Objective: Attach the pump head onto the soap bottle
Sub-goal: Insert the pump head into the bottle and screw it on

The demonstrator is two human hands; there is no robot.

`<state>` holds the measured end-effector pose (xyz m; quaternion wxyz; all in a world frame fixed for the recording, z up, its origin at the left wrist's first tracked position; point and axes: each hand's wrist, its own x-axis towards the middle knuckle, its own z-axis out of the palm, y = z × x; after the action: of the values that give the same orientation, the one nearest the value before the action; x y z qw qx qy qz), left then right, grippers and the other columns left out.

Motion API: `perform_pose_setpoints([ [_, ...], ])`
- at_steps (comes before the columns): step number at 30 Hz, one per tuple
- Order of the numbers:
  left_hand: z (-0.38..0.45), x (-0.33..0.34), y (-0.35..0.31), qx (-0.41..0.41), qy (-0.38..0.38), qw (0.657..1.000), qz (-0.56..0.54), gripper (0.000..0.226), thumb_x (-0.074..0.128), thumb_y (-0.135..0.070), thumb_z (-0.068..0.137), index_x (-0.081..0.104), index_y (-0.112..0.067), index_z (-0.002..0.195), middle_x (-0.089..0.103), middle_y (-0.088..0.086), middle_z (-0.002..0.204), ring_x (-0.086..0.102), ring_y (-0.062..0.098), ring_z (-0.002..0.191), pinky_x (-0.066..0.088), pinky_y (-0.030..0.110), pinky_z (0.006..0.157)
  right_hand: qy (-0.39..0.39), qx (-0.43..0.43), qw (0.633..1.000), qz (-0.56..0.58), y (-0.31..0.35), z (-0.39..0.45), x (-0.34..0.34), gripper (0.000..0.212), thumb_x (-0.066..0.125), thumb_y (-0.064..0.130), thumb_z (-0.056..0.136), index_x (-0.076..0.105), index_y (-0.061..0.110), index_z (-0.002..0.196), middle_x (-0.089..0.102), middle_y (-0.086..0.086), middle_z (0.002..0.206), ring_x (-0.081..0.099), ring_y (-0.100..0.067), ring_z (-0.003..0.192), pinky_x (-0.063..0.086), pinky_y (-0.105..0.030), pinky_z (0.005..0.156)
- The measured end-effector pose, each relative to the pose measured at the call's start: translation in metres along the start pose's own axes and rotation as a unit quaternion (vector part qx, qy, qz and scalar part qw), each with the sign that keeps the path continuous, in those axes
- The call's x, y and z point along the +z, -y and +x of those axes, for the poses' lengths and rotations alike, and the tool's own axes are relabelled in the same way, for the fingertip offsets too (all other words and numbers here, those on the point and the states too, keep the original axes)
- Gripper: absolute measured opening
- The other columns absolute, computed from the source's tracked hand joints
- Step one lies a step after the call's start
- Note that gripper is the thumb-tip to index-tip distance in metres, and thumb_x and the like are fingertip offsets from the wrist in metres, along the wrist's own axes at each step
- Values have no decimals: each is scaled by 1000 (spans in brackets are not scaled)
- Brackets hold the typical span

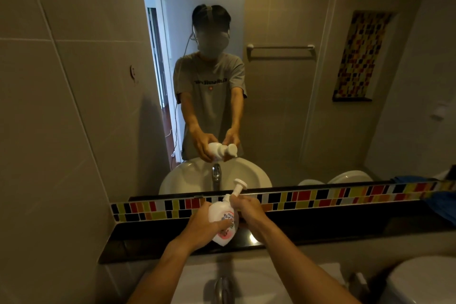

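Note:
A white soap bottle with a printed label is held tilted, its neck pointing up and to the right, above the black ledge. My left hand wraps around the bottle's body from the left. The white pump head sits at the bottle's neck, its flat top pointing toward the mirror. My right hand grips the pump's collar where it meets the neck. Whether the collar is fully seated is hidden by my fingers.
A black stone ledge runs under a strip of coloured tiles and a large mirror that reflects a person. Below are a chrome tap and white basin. A toilet stands at the lower right, a blue cloth at the right.

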<state>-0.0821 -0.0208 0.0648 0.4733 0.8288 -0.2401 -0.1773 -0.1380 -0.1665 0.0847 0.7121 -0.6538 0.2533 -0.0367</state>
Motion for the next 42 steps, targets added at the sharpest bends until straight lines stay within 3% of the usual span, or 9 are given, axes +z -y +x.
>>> perform_pose_setpoints([
  [6,2,2,4,9,-36,998,45,62,74,-41,71,41,-31,122,49,2,124,54,20,110,55,33,83,-77,-49,995,-30,0,1,11,18,72,29,85,68,12,86,73,-8,92,70,-20,87,57,-32,74],
  [11,-2,-1,0,20,-70,997,-16,56,73,-29,80,42,-25,126,53,2,120,57,17,104,51,20,71,-66,-52,996,5,9,-4,11,18,64,20,87,69,8,99,73,-11,101,66,-18,86,45,-26,63],
  [16,-6,-12,-6,-18,-8,993,-113,45,72,-25,80,51,-24,120,62,6,113,65,20,99,61,35,78,-43,-7,997,63,15,-6,4,33,56,21,85,67,0,109,72,-17,101,66,-29,93,49,-35,71],
  [20,-9,-9,-14,-28,31,987,-158,41,69,-26,81,53,-23,119,63,8,112,67,23,99,62,40,78,6,3,989,149,18,-4,6,25,54,14,88,65,4,108,68,-16,95,66,-29,85,53,-38,70],
  [25,-11,0,-11,-6,-56,994,-98,43,72,-30,80,50,-27,118,61,-1,108,64,15,95,55,25,68,-34,-34,997,52,16,-3,12,26,65,23,91,67,7,111,73,-13,103,70,-22,86,52,-29,64],
  [29,-15,-7,-12,-54,3,983,-176,37,69,-35,76,55,-27,109,65,8,108,68,25,95,62,39,73,17,-10,999,37,17,-4,2,29,54,21,95,64,4,117,70,-16,105,67,-25,89,52,-34,73],
  [32,-15,-15,-10,-86,38,968,-232,33,62,-30,85,56,-20,116,67,13,107,68,30,97,61,43,75,56,26,996,71,15,-5,-4,31,48,24,98,62,9,121,68,-16,111,65,-30,101,52,-40,80],
  [37,-9,-5,-2,-2,-42,998,-39,51,76,-30,76,51,-25,119,60,-1,113,62,15,98,57,24,70,-35,19,999,10,10,0,9,43,76,33,80,63,8,112,72,-13,107,69,-28,98,57,-41,82],
  [42,-8,-1,1,14,-68,997,-34,56,76,-34,76,47,-27,124,57,-1,117,60,16,103,53,21,73,-99,-19,995,23,15,-1,17,20,66,34,87,63,14,82,69,-7,89,63,-18,82,48,-30,66],
])
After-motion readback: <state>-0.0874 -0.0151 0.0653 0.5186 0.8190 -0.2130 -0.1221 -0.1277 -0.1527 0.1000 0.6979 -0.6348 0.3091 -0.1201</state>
